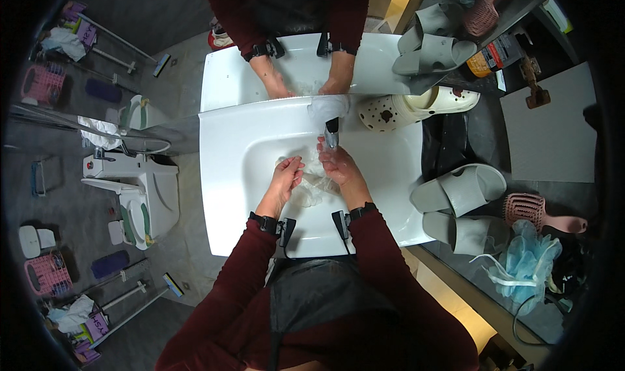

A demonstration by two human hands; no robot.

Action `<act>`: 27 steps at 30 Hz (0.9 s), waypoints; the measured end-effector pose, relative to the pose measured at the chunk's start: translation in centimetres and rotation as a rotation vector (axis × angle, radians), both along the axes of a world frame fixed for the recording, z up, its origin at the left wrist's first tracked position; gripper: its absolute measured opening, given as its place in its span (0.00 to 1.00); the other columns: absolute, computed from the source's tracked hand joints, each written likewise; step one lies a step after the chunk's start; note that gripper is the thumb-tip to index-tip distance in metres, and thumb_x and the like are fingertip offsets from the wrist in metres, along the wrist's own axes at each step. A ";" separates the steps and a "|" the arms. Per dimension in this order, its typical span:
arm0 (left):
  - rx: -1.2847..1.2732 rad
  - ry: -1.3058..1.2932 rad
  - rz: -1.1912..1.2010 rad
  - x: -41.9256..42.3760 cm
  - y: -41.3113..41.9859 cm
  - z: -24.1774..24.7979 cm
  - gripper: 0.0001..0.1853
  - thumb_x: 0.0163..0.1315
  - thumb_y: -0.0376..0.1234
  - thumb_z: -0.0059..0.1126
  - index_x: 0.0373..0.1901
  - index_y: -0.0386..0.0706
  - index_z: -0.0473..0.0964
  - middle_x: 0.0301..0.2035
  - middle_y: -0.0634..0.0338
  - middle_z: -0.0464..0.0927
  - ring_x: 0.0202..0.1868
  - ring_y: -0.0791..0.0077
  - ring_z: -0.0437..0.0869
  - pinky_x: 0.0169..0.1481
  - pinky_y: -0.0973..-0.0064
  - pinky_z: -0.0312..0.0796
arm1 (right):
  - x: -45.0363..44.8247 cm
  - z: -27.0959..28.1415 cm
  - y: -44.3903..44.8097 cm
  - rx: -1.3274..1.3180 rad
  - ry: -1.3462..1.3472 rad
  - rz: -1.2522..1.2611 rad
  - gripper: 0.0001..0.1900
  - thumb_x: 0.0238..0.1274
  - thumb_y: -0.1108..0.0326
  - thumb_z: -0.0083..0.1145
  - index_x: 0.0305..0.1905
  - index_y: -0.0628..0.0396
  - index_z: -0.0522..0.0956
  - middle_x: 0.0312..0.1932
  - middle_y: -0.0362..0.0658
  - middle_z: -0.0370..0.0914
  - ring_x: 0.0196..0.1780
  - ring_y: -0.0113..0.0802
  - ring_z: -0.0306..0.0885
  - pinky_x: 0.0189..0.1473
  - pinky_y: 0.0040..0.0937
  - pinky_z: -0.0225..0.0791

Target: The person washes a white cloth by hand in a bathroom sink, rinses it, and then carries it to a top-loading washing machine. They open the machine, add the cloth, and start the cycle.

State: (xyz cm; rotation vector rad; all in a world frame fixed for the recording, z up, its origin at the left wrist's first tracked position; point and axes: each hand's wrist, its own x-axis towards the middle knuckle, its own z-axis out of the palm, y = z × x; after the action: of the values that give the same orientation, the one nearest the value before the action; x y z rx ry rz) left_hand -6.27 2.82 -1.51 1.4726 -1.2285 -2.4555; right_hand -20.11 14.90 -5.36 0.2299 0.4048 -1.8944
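Over the white washbasin [390, 210], my right hand [340, 166] is under the chrome faucet [331, 135], wet and with curled fingers. My left hand [289, 173] is to its left, thumb and fingertips pinched together; whether something thin is between them cannot be told. Below and between the hands, a pale, wet, translucent thing, perhaps a cloth or bag [315, 183], lies in the bowl. A whitish cover [326, 108] wraps the faucet's base. Both wrists wear black straps with small devices.
A cream clog [385, 114] rests on the basin's back right rim. Grey slides [459, 190], a pink hairbrush [525, 210] and a blue mesh bath puff [525, 258] lie on the dark counter at the right. A mirror stands behind the basin. At the left is a white toilet [161, 190].
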 end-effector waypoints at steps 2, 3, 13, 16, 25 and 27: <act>0.015 0.004 -0.021 0.1 0.3 0.0 0.11 0.64 0.40 0.57 0.44 0.46 0.75 0.34 0.70 0.77 0.28 0.88 0.72 0.32 0.89 0.67 | 0.0 -0.1 0.9 0.078 -0.059 -0.017 0.16 0.60 0.73 0.55 0.52 0.62 0.69 0.39 0.45 0.73 0.25 0.20 0.65 0.17 0.12 0.53; 0.009 0.008 -0.041 0.0 0.7 0.2 0.11 0.64 0.39 0.56 0.45 0.46 0.75 0.33 0.70 0.77 0.27 0.89 0.73 0.31 0.89 0.68 | 0.1 -0.2 1.3 0.142 0.031 0.009 0.16 0.60 0.72 0.55 0.52 0.62 0.70 0.35 0.42 0.72 0.24 0.19 0.64 0.17 0.12 0.52; 0.056 -0.006 -0.138 2.3 3.6 1.7 0.10 0.65 0.36 0.55 0.45 0.45 0.75 0.32 0.71 0.77 0.28 0.90 0.74 0.31 0.91 0.68 | 4.9 4.4 2.6 0.599 0.247 0.187 0.09 0.67 0.63 0.46 0.39 0.59 0.70 0.19 0.33 0.63 0.14 0.19 0.55 0.12 0.19 0.46; -0.024 -0.001 -0.192 3.4 3.8 1.5 0.10 0.64 0.36 0.54 0.44 0.44 0.75 0.32 0.70 0.77 0.29 0.88 0.73 0.31 0.89 0.67 | 6.9 5.4 1.6 0.784 0.372 0.198 0.13 0.69 0.59 0.44 0.34 0.57 0.69 0.15 0.34 0.61 0.11 0.21 0.54 0.09 0.22 0.45; -0.118 -0.024 -0.283 6.5 4.4 2.6 0.13 0.64 0.38 0.52 0.48 0.45 0.71 0.34 0.68 0.77 0.33 0.84 0.73 0.36 0.83 0.67 | 11.8 2.8 -0.4 0.931 0.771 0.139 0.21 0.69 0.53 0.41 0.24 0.55 0.69 0.11 0.36 0.62 0.08 0.25 0.54 0.08 0.27 0.46; -0.088 -0.064 -0.272 7.4 3.9 1.9 0.13 0.65 0.39 0.52 0.48 0.47 0.71 0.34 0.68 0.77 0.34 0.83 0.74 0.36 0.83 0.67 | 12.6 2.5 -1.1 0.932 0.774 0.151 0.21 0.69 0.50 0.42 0.24 0.54 0.69 0.10 0.36 0.62 0.08 0.25 0.55 0.09 0.28 0.46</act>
State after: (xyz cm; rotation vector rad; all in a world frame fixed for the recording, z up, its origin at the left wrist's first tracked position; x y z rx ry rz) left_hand 1.16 6.72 0.38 1.4585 -1.6254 -2.4915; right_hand -7.52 13.78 -2.83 0.0525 1.7698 -1.4582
